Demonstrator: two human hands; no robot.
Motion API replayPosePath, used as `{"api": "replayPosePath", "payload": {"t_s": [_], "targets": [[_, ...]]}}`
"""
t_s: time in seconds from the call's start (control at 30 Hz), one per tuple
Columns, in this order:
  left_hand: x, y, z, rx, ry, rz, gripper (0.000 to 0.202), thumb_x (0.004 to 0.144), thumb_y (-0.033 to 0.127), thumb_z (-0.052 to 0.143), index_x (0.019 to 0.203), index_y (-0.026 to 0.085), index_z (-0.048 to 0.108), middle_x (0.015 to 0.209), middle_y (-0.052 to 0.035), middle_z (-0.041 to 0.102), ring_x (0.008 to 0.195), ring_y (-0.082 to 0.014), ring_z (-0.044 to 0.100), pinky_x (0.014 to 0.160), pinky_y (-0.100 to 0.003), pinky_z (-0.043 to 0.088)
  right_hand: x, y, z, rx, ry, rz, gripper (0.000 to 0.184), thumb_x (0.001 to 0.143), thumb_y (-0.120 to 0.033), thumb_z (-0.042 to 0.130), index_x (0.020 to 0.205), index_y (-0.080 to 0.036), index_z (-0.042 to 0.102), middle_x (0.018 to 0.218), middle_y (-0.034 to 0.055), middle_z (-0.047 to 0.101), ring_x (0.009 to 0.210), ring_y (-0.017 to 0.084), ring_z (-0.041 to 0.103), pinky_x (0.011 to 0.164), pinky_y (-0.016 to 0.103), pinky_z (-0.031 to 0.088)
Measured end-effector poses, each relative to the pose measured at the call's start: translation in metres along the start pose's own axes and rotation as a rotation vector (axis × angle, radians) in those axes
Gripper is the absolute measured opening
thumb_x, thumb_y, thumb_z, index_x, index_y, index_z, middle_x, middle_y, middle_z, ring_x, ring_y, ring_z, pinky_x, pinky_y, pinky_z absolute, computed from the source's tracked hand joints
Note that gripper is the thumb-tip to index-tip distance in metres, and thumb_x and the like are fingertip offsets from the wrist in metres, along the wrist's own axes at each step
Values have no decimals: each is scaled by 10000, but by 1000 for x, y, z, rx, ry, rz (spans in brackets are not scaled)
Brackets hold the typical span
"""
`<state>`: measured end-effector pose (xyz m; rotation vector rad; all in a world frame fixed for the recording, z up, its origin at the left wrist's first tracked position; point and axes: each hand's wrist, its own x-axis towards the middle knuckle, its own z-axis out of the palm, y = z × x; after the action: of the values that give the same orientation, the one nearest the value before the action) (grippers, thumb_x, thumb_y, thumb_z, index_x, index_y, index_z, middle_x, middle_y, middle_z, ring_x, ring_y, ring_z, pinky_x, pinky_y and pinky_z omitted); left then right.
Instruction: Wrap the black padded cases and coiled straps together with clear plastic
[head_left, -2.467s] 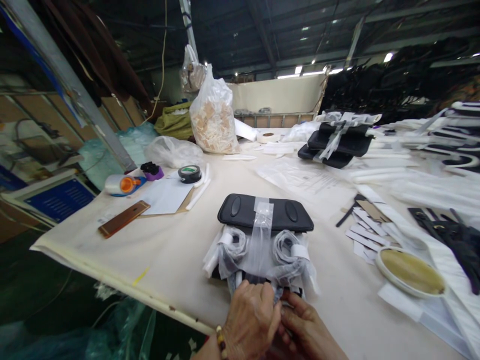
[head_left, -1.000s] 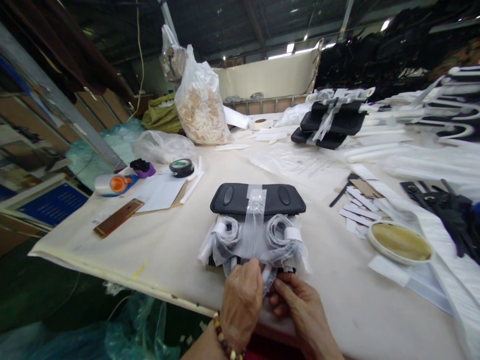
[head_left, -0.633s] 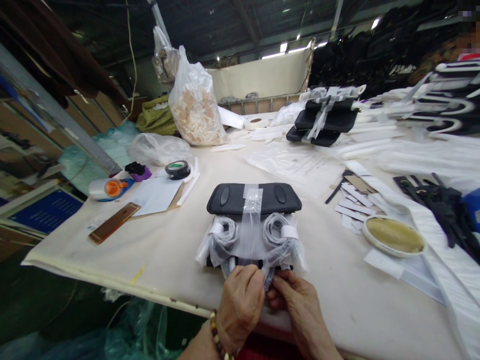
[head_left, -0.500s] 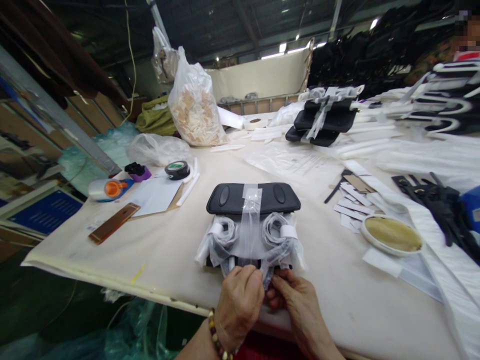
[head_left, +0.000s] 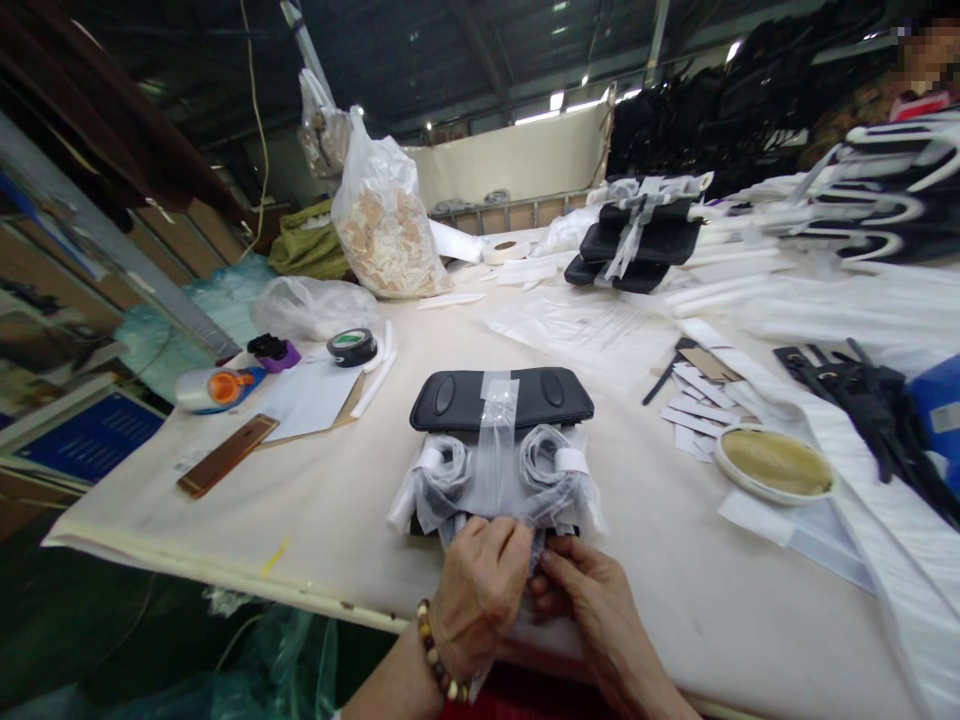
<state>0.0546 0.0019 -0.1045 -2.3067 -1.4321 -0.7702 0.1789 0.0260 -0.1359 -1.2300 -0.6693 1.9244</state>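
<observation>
In front of me on the table lies a black padded bag piece (head_left: 502,398), with two oval patches and clear tape (head_left: 498,440) running down its middle. Two coiled straps in plastic wrap (head_left: 546,462), each with a white paper band, sit on its near half. My left hand (head_left: 486,580), with a beaded bracelet at the wrist, is closed at the near end of the tape, its fingertips partly hidden. Close beside it, my right hand (head_left: 581,595) pinches the thin plastic wrap (head_left: 537,545) between thumb and fingers.
A brown phone (head_left: 227,457), a white sheet (head_left: 311,400), black tape roll (head_left: 352,347) and tape dispenser (head_left: 217,388) lie left. A round dish (head_left: 776,462), paper strips (head_left: 697,410) and black straps (head_left: 847,390) lie right. Behind stand a scrap-filled bag (head_left: 390,220) and a taped black bundle (head_left: 637,245).
The view has shifted slightly. My left hand has moved a little toward the tape's near end; my right hand stays pinched at nearly the same spot.
</observation>
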Motion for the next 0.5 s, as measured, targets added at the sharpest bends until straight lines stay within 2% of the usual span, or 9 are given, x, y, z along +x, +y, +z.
{"api": "replayPosePath", "payload": {"t_s": [0.13,0.27,0.4,0.5], "targets": [[4,4,1,50,-40,12,279,913,143,277,787,126,525,643,-42,553,545,-174,487,489,-303,428,-1,-1,-1,36,-22,-1,418,431,-420,790,675,-112,646,470,10,605,385,87,506,419,192,427],[5,13,4,108,47,40,221,885,89,319,863,71,537,664,-58,561,557,-174,487,502,-306,414,-2,-4,3,57,-13,-28,367,440,-394,795,633,-124,639,441,-16,575,380,91,494,409,193,408],[3,20,7,58,41,-86,203,888,109,337,828,117,532,686,-57,562,618,-180,524,553,-306,434,-4,-6,5,67,11,-55,344,432,-387,799,592,-128,638,438,-16,568,377,99,485,396,202,399],[-1,22,8,-5,-2,-232,175,903,198,365,881,152,533,760,-58,588,682,-188,559,590,-310,458,-4,-5,5,89,32,-71,344,435,-386,800,613,-128,659,465,-15,582,386,84,468,396,190,383]]}}
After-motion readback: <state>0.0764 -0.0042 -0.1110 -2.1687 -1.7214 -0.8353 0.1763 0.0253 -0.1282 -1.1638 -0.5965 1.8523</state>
